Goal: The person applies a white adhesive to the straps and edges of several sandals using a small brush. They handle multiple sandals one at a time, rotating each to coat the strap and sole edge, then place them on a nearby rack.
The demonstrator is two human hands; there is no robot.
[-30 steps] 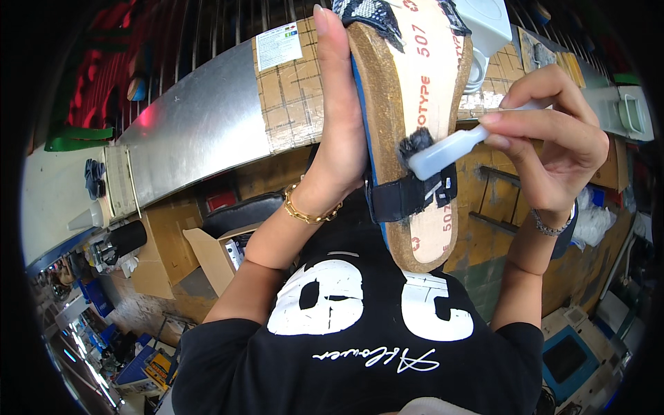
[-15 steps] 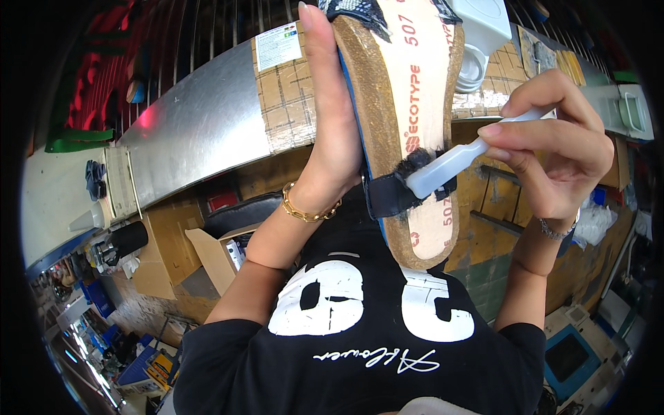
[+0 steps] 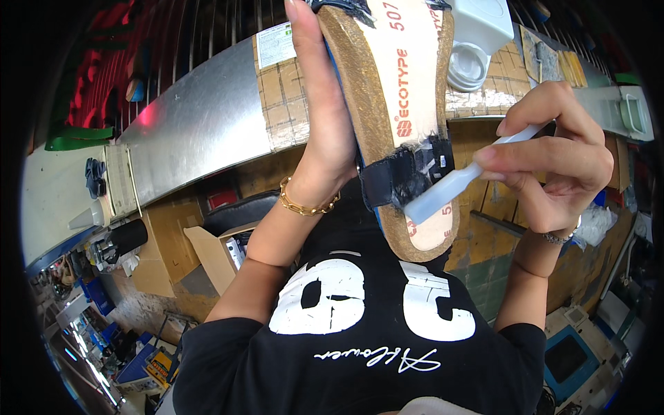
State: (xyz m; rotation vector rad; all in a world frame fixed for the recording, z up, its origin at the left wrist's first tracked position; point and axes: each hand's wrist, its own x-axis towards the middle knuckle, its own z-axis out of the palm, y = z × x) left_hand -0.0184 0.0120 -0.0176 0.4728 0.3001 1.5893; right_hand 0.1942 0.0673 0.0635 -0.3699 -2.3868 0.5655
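In the head view, the left hand (image 3: 325,124) had its thumb stretched long against the near edge of a sandal sole (image 3: 360,83); its palm pressed that side, while its other fingers were hidden behind, so their spread could not be told. The sole stood tilted up beside that thumb. The right hand (image 3: 577,166) was closed to a narrow pinch, fingertips meeting on the slim handle of a brush (image 3: 443,192), whose wide head slanted down-left from them to the sole's lower part.

The sole was long and round-ended, with grainy brown cork around a smooth pale strip (image 3: 422,90) bearing red print. Left of the brush head, a dark strap (image 3: 377,181) lay flat across the cork, and the black bristles met it there. The brush was translucent white plastic. Above the right fingertips stood a glossy white plastic container (image 3: 484,24) with a round mouth.
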